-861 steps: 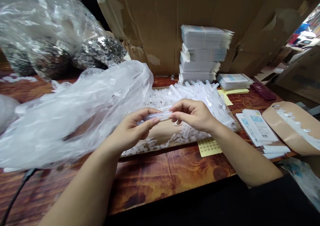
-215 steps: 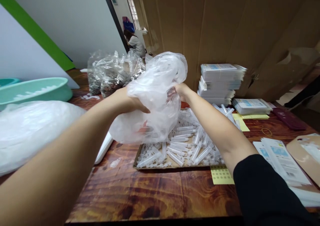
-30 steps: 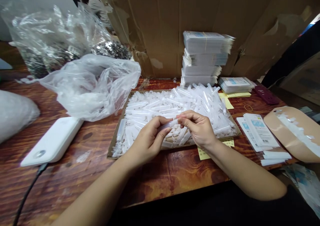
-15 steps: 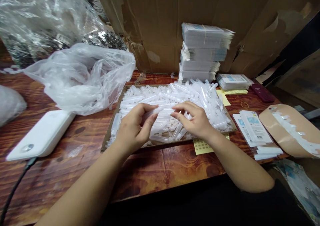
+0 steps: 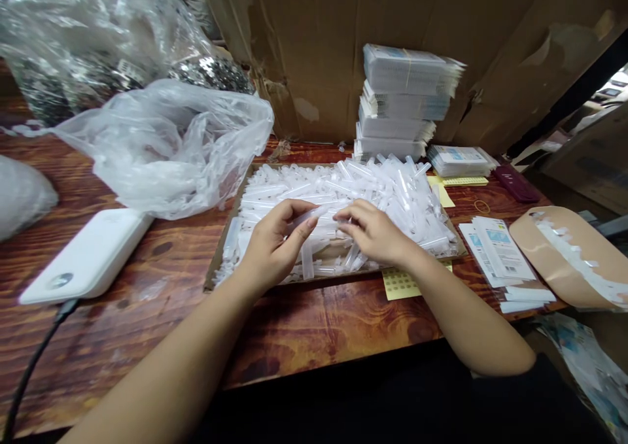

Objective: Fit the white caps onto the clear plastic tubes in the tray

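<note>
A shallow cardboard tray (image 5: 222, 256) on the wooden table is heaped with several clear plastic tubes (image 5: 392, 186). My left hand (image 5: 272, 248) hovers over the tray's near side, its thumb and fingers pinched on one clear tube (image 5: 314, 214). My right hand (image 5: 375, 235) meets it from the right, fingertips closed on the same tube's right end. Both hands are just above the pile.
A crumpled clear plastic bag (image 5: 161, 146) lies left of the tray, with a white power bank (image 5: 88, 254) and its black cable (image 5: 29, 372) nearer me. Stacks of packets (image 5: 405, 101) stand against a cardboard wall. Label sheets (image 5: 500, 257) and yellow sticker sheets (image 5: 400, 284) lie right.
Over the last second my hands stayed together over the tray, holding a tube. Earlier, I lifted the plastic bag over the tray; it now lies on the left and the tray is fuller.
</note>
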### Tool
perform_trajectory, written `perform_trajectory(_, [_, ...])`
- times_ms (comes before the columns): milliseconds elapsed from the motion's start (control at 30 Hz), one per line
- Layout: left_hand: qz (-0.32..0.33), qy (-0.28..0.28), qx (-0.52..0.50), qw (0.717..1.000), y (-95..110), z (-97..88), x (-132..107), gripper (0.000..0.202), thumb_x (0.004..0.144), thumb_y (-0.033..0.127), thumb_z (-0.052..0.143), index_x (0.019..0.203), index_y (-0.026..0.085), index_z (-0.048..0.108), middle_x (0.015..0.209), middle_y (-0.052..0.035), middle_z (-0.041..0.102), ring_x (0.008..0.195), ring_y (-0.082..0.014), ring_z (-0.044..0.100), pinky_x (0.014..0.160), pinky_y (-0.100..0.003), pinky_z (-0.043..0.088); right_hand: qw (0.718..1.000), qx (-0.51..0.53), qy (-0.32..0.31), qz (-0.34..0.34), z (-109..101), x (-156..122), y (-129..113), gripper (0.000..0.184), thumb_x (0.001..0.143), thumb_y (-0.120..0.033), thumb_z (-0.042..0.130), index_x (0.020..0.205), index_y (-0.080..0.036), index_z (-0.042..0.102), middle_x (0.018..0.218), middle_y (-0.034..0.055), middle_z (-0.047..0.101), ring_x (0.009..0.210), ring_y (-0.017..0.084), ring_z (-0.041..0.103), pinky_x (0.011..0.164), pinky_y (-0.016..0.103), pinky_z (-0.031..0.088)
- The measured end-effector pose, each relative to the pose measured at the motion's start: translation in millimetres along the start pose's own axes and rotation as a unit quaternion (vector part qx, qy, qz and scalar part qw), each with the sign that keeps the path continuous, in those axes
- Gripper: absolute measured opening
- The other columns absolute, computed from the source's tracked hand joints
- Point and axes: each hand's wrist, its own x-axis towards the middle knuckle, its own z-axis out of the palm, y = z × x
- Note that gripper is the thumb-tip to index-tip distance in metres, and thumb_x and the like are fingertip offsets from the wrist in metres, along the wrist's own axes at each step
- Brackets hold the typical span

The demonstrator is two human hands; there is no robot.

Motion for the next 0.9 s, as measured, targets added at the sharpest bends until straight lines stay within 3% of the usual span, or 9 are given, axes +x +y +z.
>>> perform_trajectory(67, [-0.023,-0.005,-0.025,0.999,0.6,1.5,0.3,0.029,0.092,0.046,0.065,0.105,0.02,0.068,0.105,-0.0083,0.075,0.097,-0.0228,0.068,0.088,-0.036,0.053,0.978,0.194,0.069,0.032,-6.9,0.3,9.7,0.014,0.092,-0.03,0.071,0.102,-0.019,0.069,0.1,0.0042,0.071,0.091,0.016,0.067,0.084,0.032,0.055])
perform_trajectory(133, [-0.057,-0.013,-0.049,0.997,2.5,3.3,0.0,0.035,0.09,0.053,0.067,0.103,0.021,0.068,0.105,-0.0088,0.075,0.096,-0.0235,0.069,0.082,-0.035,0.055,0.931,0.348,0.091,0.063,-11.1,0.6,16.3,0.033,0.081,-0.045,0.083,0.099,-0.021,0.069,0.091,0.0006,0.071,0.08,0.014,0.068,0.074,0.029,0.055])
perform_trajectory(200, [-0.087,-0.024,-0.066,0.994,5.1,4.8,-0.7,0.042,0.087,0.06,0.069,0.101,0.021,0.068,0.103,-0.0088,0.076,0.093,-0.0234,0.069,0.075,-0.033,0.055,0.893,0.433,0.096,0.073,-12.4,0.6,18.8,0.048,0.069,-0.053,0.091,0.097,-0.022,0.068,0.09,-0.0001,0.073,0.08,0.014,0.071,0.07,0.026,0.055])
perform_trajectory(267, [-0.102,-0.035,-0.076,0.991,7.0,5.5,-1.4,0.048,0.084,0.065,0.07,0.101,0.02,0.069,0.099,-0.0084,0.076,0.089,-0.0226,0.069,0.07,-0.032,0.055,0.881,0.457,0.104,0.071,-11.3,0.3,18.2,0.052,0.064,-0.054,0.095,0.095,-0.022,0.068,0.095,0.0007,0.076,0.083,0.014,0.073,0.069,0.025,0.055])
perform_trajectory(400, [-0.104,-0.026,-0.077,0.991,7.0,4.7,-1.4,0.052,0.082,0.068,0.071,0.101,0.02,0.071,0.099,-0.0087,0.076,0.088,-0.0221,0.07,0.07,-0.031,0.056,0.911,0.384,0.147,0.04,-5.9,-1.5,13.8,0.042,0.067,-0.048,0.094,0.089,-0.022,0.07,0.088,0.0001,0.077,0.075,0.013,0.071,0.069,0.027,0.057])
perform_trajectory(533, [-0.097,-0.031,-0.066,0.993,7.4,4.4,-1.6,0.048,0.084,0.064,0.073,0.101,0.02,0.073,0.104,-0.0099,0.078,0.093,-0.024,0.07,0.076,-0.033,0.058,0.923,0.337,0.185,-0.012,-3.2,-5.5,7.8,0.03,0.07,-0.041,0.093,0.083,-0.023,0.073,0.092,0.0013,0.08,0.086,0.016,0.074,0.083,0.035,0.063])
perform_trajectory(767, [-0.051,-0.084,-0.07,0.993,13.1,5.0,-5.5,0.031,0.091,0.05,0.07,0.1,0.02,0.072,0.1,-0.0074,0.077,0.095,-0.0235,0.071,0.09,-0.036,0.056,0.941,0.314,0.123,-0.04,-0.2,-13.5,2.0,0.024,0.073,-0.04,0.092,0.084,-0.023,0.078,0.093,0.0026,0.08,0.089,0.019,0.075,0.087,0.039,0.064])
perform_trajectory(900, [0.011,-0.066,-0.035,0.997,10.5,4.7,-9.4,0.021,0.091,0.04,0.069,0.097,0.021,0.063,0.094,-0.0059,0.071,0.089,-0.0206,0.067,0.083,-0.034,0.055,0.961,0.236,0.124,-0.076,-0.2,-18.4,-0.4,0.017,0.082,-0.036,0.085,0.093,-0.024,0.08,0.101,0.0038,0.08,0.096,0.019,0.074,0.091,0.037,0.061])
